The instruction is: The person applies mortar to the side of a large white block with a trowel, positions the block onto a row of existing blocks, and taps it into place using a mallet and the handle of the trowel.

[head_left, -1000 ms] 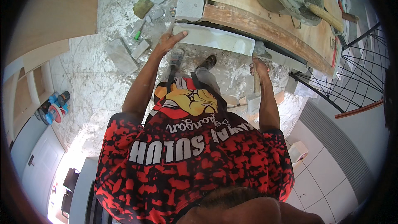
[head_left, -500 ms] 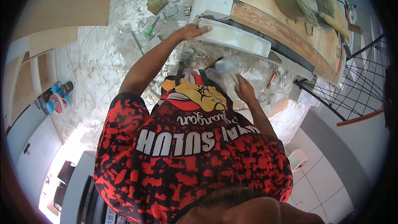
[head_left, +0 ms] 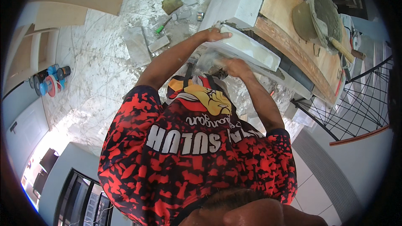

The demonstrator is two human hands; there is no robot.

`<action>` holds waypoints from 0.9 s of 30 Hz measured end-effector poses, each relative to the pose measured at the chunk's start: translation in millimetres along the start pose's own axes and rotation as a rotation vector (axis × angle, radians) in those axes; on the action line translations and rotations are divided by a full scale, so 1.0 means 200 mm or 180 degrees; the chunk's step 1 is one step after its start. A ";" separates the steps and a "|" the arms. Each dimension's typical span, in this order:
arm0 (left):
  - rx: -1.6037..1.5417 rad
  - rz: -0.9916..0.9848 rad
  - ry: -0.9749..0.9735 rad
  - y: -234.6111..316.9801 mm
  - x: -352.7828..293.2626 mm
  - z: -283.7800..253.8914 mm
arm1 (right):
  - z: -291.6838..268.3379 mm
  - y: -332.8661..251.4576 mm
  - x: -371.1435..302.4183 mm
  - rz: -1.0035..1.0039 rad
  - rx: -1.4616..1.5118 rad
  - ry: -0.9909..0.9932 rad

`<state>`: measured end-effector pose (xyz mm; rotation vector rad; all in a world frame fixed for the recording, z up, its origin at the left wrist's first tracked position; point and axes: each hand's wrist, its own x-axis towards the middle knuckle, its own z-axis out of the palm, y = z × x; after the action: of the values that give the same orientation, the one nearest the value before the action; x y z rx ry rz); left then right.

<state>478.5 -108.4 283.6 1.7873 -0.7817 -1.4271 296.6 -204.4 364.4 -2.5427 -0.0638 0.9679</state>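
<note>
A long white block (head_left: pixel 253 48) lies along the front of a raised counter-like structure, with faint yellowish smears on its face. My left hand (head_left: pixel 215 35) grips its left end, the thumb laid over the near top edge and the other fingers partly hidden behind. Below the block, my right hand (head_left: pixel 238 67) is closed round the handle of what looks like a pale-headed mallet (head_left: pixel 207 61). Motion blurs the tool's head, which is close to the block's left underside; whether they touch I cannot tell.
On the wooden board (head_left: pixel 280 37) stands a mortar-crusted bucket (head_left: pixel 303 21), beside a wooden-handled tool (head_left: pixel 341 50). A green-handled tool (head_left: pixel 160 28), tile pieces (head_left: pixel 136 44) and rubble lie on the dusty floor. A black wire rack (head_left: pixel 356 96) stands at the right.
My right hand has swung the mallet up and left, toward the block's left end. My left hand keeps its hold on the block. The whole view has turned slightly.
</note>
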 end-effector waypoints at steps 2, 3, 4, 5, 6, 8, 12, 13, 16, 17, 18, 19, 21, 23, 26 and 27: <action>-0.0052 0.0127 0.0101 -0.03 0.03 0.02 | -0.01 0.00 0.01 0.0279 -0.0059 0.0062; -0.0034 0.0143 0.0185 -0.05 0.05 0.03 | 0.08 -0.02 0.04 0.0446 -0.0239 -0.0037; -0.0011 0.0157 0.0245 -0.04 0.05 0.04 | 0.14 -0.03 0.05 0.0629 -0.0400 -0.0139; 0.0047 0.0092 0.0196 -0.04 0.05 0.04 | 0.17 -0.02 0.04 0.0485 -0.0261 -0.0133; 0.0104 0.0027 0.0148 -0.03 0.05 0.04 | 0.18 0.00 0.03 0.0340 -0.0123 -0.0127; 0.0144 0.0011 0.0160 -0.02 0.03 0.03 | 0.15 0.04 0.02 0.0171 0.0144 0.0109; 0.0049 0.0058 0.0351 -0.03 0.03 0.05 | 0.10 0.06 0.02 0.0428 0.0037 0.0342; 0.0020 0.0018 0.0377 -0.03 0.01 0.06 | 0.12 0.04 0.03 0.0580 -0.0131 0.0224; 0.0126 0.0075 0.0540 -0.03 -0.03 0.04 | 0.21 -0.01 0.00 0.0390 0.0035 0.0084; -0.0502 -0.0011 0.0585 -0.11 -0.01 0.02 | 0.21 -0.06 -0.01 0.0324 0.0024 -0.0007; -0.1131 -0.0093 0.0627 -0.22 -0.01 -0.02 | 0.21 -0.11 -0.02 0.0258 0.0012 -0.0098; -0.1759 -0.0173 0.0642 -0.30 -0.01 -0.04 | 0.21 -0.14 -0.04 0.0211 0.0012 -0.0193; -0.1804 -0.0062 0.0765 -0.27 -0.14 -0.09 | 0.21 -0.14 -0.06 -0.0135 0.0131 0.0008; -0.1697 0.0106 0.0879 -0.21 -0.24 -0.04 | 0.15 -0.12 -0.08 -0.0320 0.0158 0.0139; -0.1333 0.0369 0.0988 -0.13 -0.26 0.07 | 0.04 -0.04 -0.09 -0.0020 -0.0043 0.0127; -0.1246 0.0413 0.1039 -0.11 -0.25 0.10 | 0.07 -0.03 -0.08 0.0270 -0.0212 0.0048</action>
<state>449.1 -58.5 291.4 1.5763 -0.4062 -1.0779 276.9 -197.7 367.0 -2.6322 0.0166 0.9941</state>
